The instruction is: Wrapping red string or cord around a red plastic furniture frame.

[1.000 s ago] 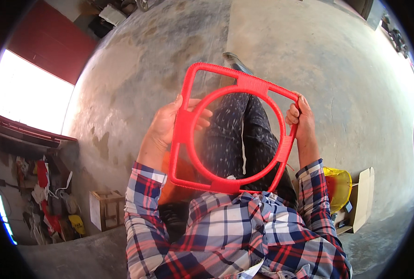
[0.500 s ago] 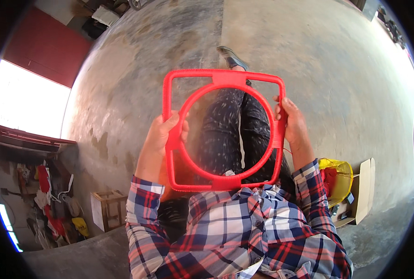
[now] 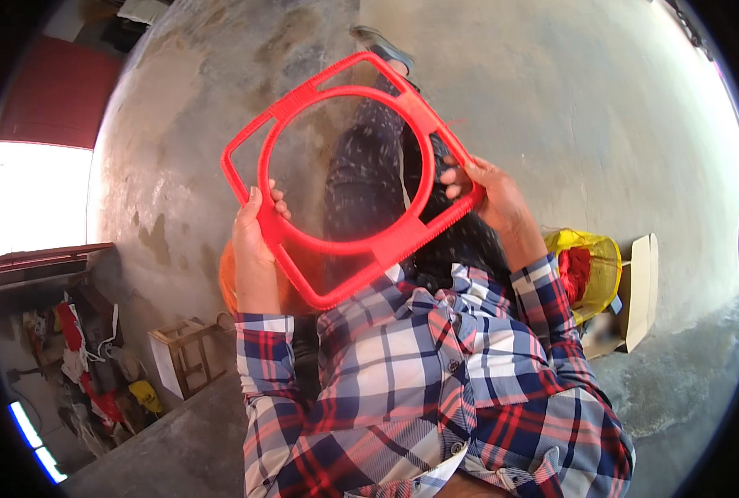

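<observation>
Held up over my lap is a red wrapped frame (image 3: 401, 243), a rounded square with a ring joined inside it by wide wrapped bands. It is tilted, one corner pointing away from me and one toward my shirt. My left hand (image 3: 257, 220) is closed round its left side, thumb on top and fingertips inside the ring. At the right corner my right hand (image 3: 487, 192) grips the outer bar between thumb and fingers. A thin loose red thread stands off the frame's upper right edge.
To my right stand a yellow basket (image 3: 609, 274) with red material in it and an open cardboard box (image 3: 642, 290). An orange rounded object (image 3: 230, 278) is partly hidden behind my left forearm. Further left are a small wooden stool (image 3: 188, 357) and a heap of cloths and bags (image 3: 95, 373).
Both hands have turned the red frame counterclockwise, from nearly square-on to tilted, and moved it left. My right hand has shifted from the right side to the lower right corner.
</observation>
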### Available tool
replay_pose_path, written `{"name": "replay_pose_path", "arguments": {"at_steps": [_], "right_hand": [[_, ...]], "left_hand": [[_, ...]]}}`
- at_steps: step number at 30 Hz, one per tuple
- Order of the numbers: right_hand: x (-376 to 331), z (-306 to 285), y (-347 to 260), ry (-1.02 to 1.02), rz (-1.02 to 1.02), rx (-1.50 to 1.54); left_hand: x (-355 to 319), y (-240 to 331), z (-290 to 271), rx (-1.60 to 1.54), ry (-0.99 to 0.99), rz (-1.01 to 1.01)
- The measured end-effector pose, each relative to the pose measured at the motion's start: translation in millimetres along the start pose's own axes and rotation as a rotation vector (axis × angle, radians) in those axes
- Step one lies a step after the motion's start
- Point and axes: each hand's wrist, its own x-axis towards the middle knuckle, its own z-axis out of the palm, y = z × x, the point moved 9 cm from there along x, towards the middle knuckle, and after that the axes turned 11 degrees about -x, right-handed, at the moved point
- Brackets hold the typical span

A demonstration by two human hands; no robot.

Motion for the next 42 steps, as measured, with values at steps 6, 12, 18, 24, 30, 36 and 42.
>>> {"name": "replay_pose_path", "arguments": {"at_steps": [6,12,18,24,30,36,42], "right_hand": [[5,-3,7,0.089,-0.005,0.054],[-1,29,5,0.03,0.021,-0.02],[-13,34,-12,0.139,0.031,-0.243],[-98,132,-114,-0.416,-0.633,-0.224],[-195,221,-182,-1.246,-0.805,0.074],[-197,244,-188,-1.324,-0.74,0.141],[-201,248,-198,-1.191,-0.957,0.229]], "left_hand": [[-7,-13,-17,0.004,0.049,-0.034],[-32,-23,-66,-0.066,0.136,-0.138],[-72,25,-147,-0.186,0.325,0.197],[-157,26,-292,-0.303,0.736,0.406],[-173,-16,-339,-0.396,0.872,0.431],[-186,-60,-385,-0.518,0.982,0.44],[-190,-85,-397,-0.54,1.117,0.422]]}}
